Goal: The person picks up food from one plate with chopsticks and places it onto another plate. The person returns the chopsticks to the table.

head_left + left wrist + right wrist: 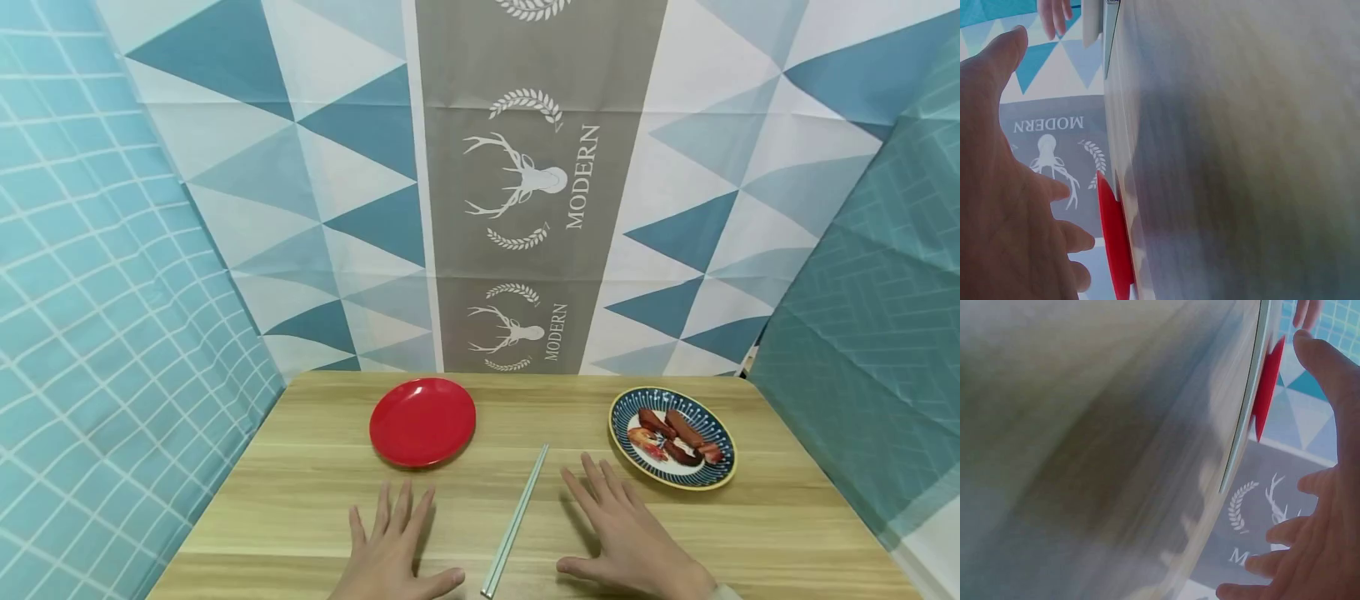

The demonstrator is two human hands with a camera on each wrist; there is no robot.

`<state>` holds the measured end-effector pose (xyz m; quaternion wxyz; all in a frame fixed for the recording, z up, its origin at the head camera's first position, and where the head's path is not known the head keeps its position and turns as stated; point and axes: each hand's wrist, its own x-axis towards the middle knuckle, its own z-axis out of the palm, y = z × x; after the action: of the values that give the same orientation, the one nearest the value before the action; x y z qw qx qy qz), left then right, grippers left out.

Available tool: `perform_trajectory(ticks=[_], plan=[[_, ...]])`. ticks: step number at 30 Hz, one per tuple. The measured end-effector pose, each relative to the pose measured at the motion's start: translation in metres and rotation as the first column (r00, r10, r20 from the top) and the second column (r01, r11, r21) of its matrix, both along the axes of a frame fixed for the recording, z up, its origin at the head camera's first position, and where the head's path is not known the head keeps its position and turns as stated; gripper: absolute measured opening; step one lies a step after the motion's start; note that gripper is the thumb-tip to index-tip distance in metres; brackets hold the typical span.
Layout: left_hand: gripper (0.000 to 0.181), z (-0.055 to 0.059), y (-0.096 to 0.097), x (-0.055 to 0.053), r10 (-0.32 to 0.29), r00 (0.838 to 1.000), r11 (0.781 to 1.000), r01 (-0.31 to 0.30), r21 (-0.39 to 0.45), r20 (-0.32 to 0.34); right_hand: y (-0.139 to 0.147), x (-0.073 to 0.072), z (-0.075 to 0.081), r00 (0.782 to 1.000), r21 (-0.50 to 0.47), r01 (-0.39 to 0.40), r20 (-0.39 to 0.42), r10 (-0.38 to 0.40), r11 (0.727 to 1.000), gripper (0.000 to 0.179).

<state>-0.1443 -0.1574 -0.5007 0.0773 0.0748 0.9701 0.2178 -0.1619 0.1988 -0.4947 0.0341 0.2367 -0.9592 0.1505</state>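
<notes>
Both hands hover over the wooden table with fingers spread and hold nothing. My left hand [392, 546] is at the front, nearest to a red plate [423, 422] that lies beyond its fingertips. My right hand [626, 533] is to the right of a pair of pale green chopsticks [516, 517], which lie side by side, slanting away between the two hands. Past the right fingertips stands a blue-patterned oval plate [716, 478] with a yellow rim. On it lie several brown and reddish food pieces [682, 429]. In the left wrist view the red plate [1114, 234] shows edge-on.
The wooden table [300, 483] ends at a back wall hung with patterned cloth [360, 167]. A light blue checked cloth [112, 292] closes the left side, and a teal cloth [862, 350] the right.
</notes>
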Motion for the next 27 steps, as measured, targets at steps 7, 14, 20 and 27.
perform_trajectory(ticks=[7,14,20,27], plan=[[0.115,0.003,-0.005,0.001,0.018,1.000,1.000,-0.019,0.014,0.018,-0.009,-0.006,0.003,0.994,0.007,-0.102,0.032,0.101,0.995,0.111],[0.115,0.008,-0.013,0.005,0.046,0.998,0.999,-0.045,-0.015,0.039,-0.019,-0.011,0.000,0.987,0.011,-0.150,0.065,0.149,0.989,0.111],[0.114,0.012,-0.019,0.006,0.072,0.994,0.997,-0.069,-0.037,0.084,-0.029,-0.015,-0.003,0.982,0.026,-0.178,0.067,0.176,0.984,0.112],[0.114,0.015,-0.027,0.005,0.081,0.993,0.996,-0.077,-0.050,0.081,-0.041,-0.022,-0.003,0.974,0.051,-0.214,0.086,0.210,0.975,0.107]])
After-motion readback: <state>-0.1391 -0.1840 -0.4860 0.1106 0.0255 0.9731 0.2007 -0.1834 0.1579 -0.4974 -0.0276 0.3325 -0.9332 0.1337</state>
